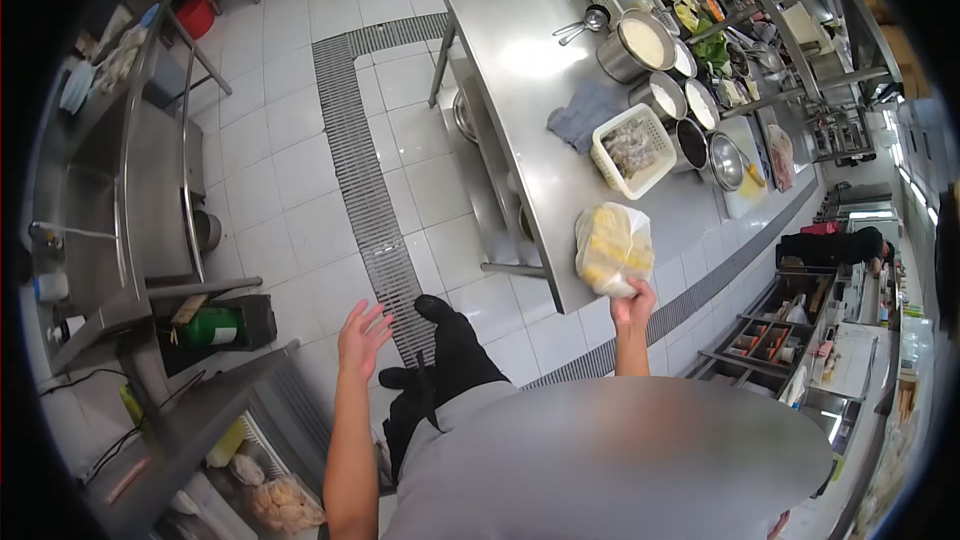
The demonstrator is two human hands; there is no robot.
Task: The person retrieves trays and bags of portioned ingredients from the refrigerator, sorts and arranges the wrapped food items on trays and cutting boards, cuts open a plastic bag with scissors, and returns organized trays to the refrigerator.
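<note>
My right hand (632,304) grips the lower end of a clear plastic bag (613,248) with yellow pieces inside. The bag is at the near corner of the steel table (520,70); whether it rests on the top I cannot tell. On the left, my left hand (363,338) is raised over the floor with its fingers spread and nothing in it. Just beyond the bag stands a white basket (634,152) with greyish food in it. A grey-blue cloth (586,116) lies beside the basket.
Metal pots (640,45) and bowls (725,162) line the table's far side. A steel sink (95,200) stands at the left, above a green container (213,326). An open drawer (265,460) holds bagged food. A person (835,248) bends at the right.
</note>
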